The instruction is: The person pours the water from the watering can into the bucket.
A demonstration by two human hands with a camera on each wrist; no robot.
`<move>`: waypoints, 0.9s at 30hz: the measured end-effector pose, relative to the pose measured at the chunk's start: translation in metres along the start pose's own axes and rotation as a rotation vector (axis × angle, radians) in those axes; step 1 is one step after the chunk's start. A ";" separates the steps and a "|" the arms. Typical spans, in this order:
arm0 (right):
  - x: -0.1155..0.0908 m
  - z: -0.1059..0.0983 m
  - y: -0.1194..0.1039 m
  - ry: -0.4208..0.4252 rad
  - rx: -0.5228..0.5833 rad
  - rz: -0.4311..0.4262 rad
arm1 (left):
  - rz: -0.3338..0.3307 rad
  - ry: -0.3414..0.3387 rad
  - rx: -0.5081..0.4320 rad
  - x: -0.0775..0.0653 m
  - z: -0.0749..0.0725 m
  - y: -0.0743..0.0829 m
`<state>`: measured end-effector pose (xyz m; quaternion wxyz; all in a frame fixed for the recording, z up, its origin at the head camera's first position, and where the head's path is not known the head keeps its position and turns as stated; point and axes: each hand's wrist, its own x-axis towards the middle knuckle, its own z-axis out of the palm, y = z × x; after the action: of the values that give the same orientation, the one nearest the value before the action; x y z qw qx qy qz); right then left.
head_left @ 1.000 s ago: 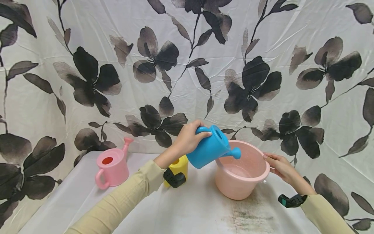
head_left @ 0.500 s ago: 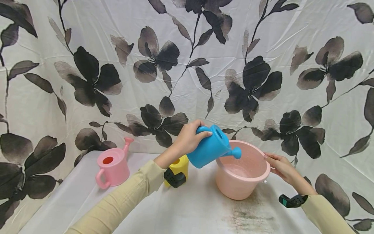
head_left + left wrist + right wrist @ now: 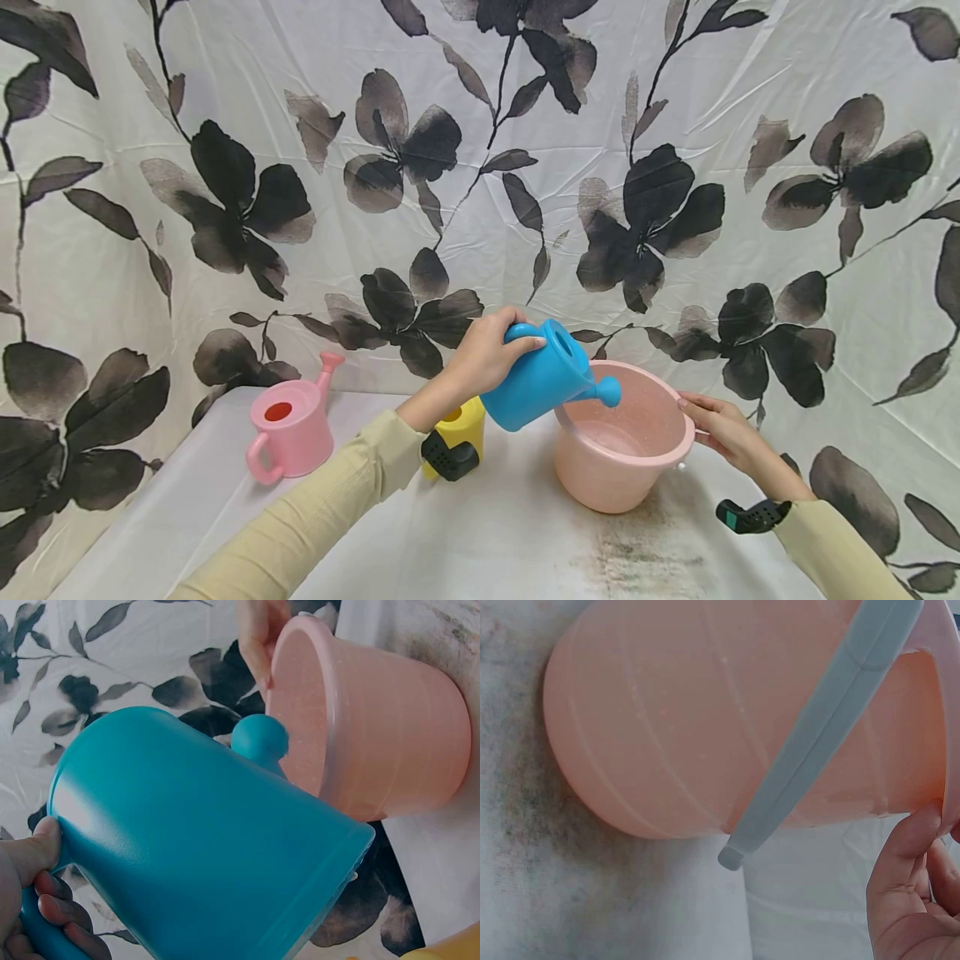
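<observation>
My left hand [image 3: 483, 354] grips the handle of a blue watering can [image 3: 532, 385], its fingers curled round the handle in the left wrist view. The can is held off the table and tilted, its round spout head over the opening of a pink bucket [image 3: 606, 485]. No stream from the spout can be made out. On the bucket's right side, my right hand [image 3: 722, 429] pinches the rim between thumb and fingers. A grey bar-like handle [image 3: 821, 727] crosses the bucket's outer wall in the right wrist view.
A yellow watering can [image 3: 468, 429] stands behind my left wrist, partly hidden. Farther left on the white table [image 3: 480, 533] is a pink watering can [image 3: 292, 433]. Dark stains mark the table beside the bucket, and a flower-patterned cloth [image 3: 480, 217] hangs behind.
</observation>
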<state>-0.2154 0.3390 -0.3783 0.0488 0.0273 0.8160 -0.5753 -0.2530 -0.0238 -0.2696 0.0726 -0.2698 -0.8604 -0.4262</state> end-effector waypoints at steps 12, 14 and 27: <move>0.001 -0.001 0.001 0.006 -0.006 0.001 | 0.007 -0.005 -0.007 0.001 0.001 -0.002; 0.001 -0.001 0.001 0.006 -0.006 0.002 | 0.006 -0.007 -0.005 0.001 0.001 -0.002; 0.001 -0.001 0.002 0.003 -0.019 0.001 | 0.007 -0.010 0.001 0.001 0.001 -0.001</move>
<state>-0.2163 0.3406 -0.3798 0.0481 0.0284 0.8215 -0.5675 -0.2542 -0.0236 -0.2706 0.0698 -0.2751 -0.8600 -0.4242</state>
